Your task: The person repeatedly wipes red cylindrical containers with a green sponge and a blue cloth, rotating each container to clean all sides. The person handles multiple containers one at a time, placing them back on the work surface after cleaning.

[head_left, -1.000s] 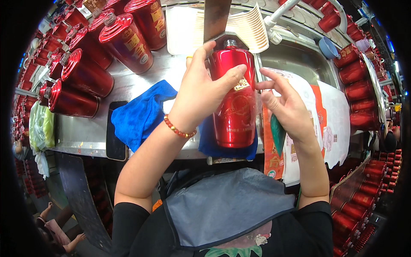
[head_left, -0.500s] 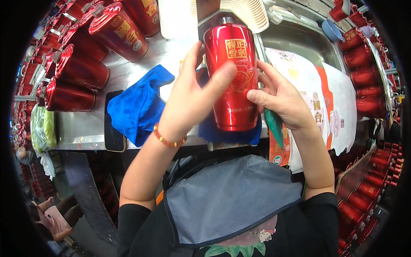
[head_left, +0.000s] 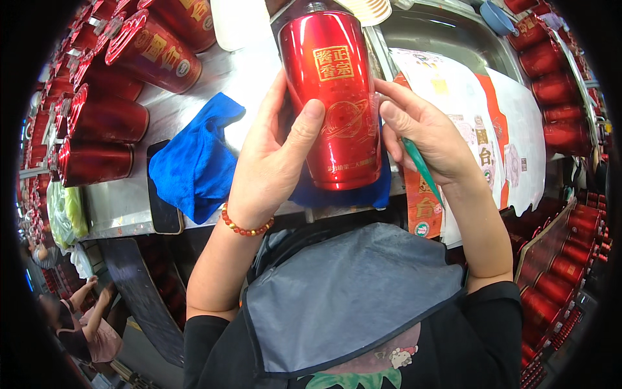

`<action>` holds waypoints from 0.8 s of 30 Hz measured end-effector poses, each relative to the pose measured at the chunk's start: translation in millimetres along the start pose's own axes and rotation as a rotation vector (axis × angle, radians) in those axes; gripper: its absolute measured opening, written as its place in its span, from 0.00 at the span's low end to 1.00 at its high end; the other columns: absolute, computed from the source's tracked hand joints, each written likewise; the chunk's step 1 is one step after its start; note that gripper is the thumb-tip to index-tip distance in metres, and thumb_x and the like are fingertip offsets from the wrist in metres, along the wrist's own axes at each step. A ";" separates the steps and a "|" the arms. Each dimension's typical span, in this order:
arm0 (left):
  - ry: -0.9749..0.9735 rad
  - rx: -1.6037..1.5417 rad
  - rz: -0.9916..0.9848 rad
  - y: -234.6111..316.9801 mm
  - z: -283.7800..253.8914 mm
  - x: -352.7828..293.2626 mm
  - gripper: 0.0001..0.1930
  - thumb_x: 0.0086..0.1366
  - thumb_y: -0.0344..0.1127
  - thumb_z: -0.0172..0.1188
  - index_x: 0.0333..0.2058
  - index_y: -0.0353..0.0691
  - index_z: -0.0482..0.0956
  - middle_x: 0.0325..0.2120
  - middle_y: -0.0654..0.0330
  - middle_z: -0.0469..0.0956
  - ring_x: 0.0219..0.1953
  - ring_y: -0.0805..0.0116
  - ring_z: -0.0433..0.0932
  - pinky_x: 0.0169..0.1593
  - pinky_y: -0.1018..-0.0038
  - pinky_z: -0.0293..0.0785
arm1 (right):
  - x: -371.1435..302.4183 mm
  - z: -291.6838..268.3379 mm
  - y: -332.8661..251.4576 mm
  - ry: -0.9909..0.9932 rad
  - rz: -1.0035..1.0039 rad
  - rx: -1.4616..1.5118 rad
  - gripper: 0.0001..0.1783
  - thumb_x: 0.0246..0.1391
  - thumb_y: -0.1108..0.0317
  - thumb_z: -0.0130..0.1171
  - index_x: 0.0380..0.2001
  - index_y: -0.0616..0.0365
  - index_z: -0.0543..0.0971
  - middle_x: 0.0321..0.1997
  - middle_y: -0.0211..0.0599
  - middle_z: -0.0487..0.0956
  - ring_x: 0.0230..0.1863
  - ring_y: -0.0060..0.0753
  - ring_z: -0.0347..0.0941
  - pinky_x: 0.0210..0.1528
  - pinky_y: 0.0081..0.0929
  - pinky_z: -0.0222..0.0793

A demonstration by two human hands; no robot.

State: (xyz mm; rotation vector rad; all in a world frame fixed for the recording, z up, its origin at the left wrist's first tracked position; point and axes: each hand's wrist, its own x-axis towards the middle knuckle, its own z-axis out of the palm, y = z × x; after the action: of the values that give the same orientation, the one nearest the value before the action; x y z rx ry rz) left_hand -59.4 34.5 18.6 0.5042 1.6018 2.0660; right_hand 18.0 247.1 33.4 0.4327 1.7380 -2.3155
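Note:
A glossy red bottle [head_left: 332, 107] with gold markings and a line drawing stands in front of me, its neck pointing away. My left hand [head_left: 275, 146] grips its left side, thumb on the front and fingers partly hidden behind. On the bottle's right side, my right hand [head_left: 424, 133] has its fingertips at or close to the edge. A green pointed tool [head_left: 420, 163] is tucked in that hand, its tip toward me. Under the bottle's base lies a blue cloth [head_left: 384, 194]. A second, crumpled blue cloth [head_left: 201, 159] rests to the left.
Several red bottles [head_left: 107, 115] crowd the metal table's left side. A dark phone-like slab [head_left: 167, 217] sits partly under the crumpled cloth. White and red printed sheets [head_left: 447, 84] cover the right side. Beyond them is a blue bowl [head_left: 497, 17]. Another person [head_left: 91, 324] is at lower left.
My left hand has closed round the bottle's side, its thumb now resting on the front. The bottle appears larger, and the view has shifted slightly. The other person's arms have risen.

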 end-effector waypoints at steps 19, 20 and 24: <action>-0.036 0.000 0.013 0.5 1.1 -0.1 0.32 0.77 0.42 0.57 0.71 0.34 0.58 0.63 0.55 0.71 0.64 0.68 0.70 0.67 0.69 0.67 | -1.5 4.8 4.4 -0.018 -0.060 0.040 0.40 0.58 0.62 0.72 0.69 0.67 0.67 0.59 0.42 0.77 0.42 0.17 0.75 0.39 0.16 0.72; -0.034 -0.004 0.009 0.8 1.0 -0.1 0.32 0.77 0.42 0.57 0.71 0.34 0.58 0.63 0.55 0.71 0.64 0.68 0.70 0.67 0.69 0.67 | -1.8 4.6 4.5 -0.019 -0.060 0.040 0.41 0.58 0.62 0.72 0.69 0.67 0.67 0.59 0.42 0.77 0.41 0.17 0.75 0.39 0.16 0.72; -0.027 -0.029 0.005 1.1 0.9 -0.1 0.34 0.76 0.42 0.58 0.72 0.32 0.56 0.64 0.54 0.70 0.64 0.67 0.69 0.67 0.69 0.67 | -2.9 1.2 3.8 -0.043 -0.037 0.056 0.46 0.55 0.63 0.75 0.70 0.68 0.64 0.61 0.45 0.75 0.39 0.18 0.76 0.39 0.17 0.74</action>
State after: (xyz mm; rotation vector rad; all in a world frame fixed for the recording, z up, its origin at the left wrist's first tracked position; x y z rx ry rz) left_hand -58.9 34.9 19.9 0.5245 1.5548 2.0737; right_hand 21.8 244.8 31.3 0.3611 1.6784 -2.3857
